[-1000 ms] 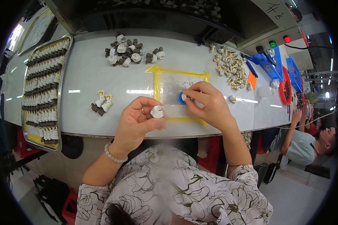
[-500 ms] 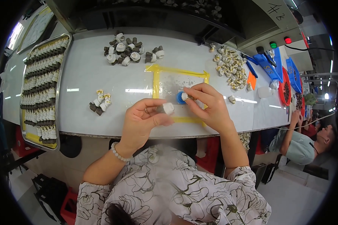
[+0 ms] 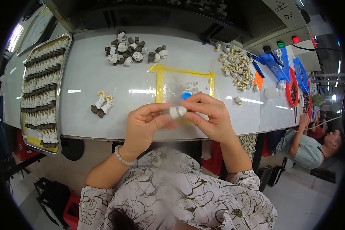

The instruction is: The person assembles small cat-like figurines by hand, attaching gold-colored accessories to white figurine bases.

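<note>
Both hands meet over the near edge of the white tabletop (image 3: 103,73), pinching one small white cylindrical part (image 3: 177,111) between them. The left hand (image 3: 143,126) grips its left end with thumb and fingertips; the right hand (image 3: 209,117) closes on its right end, so the part's long axis runs left to right, level with both hands. Just beyond it lie a small blue cap (image 3: 186,95) and a yellow-taped square (image 3: 184,86); a few similar white-and-dark pieces (image 3: 101,105) sit to the left.
</note>
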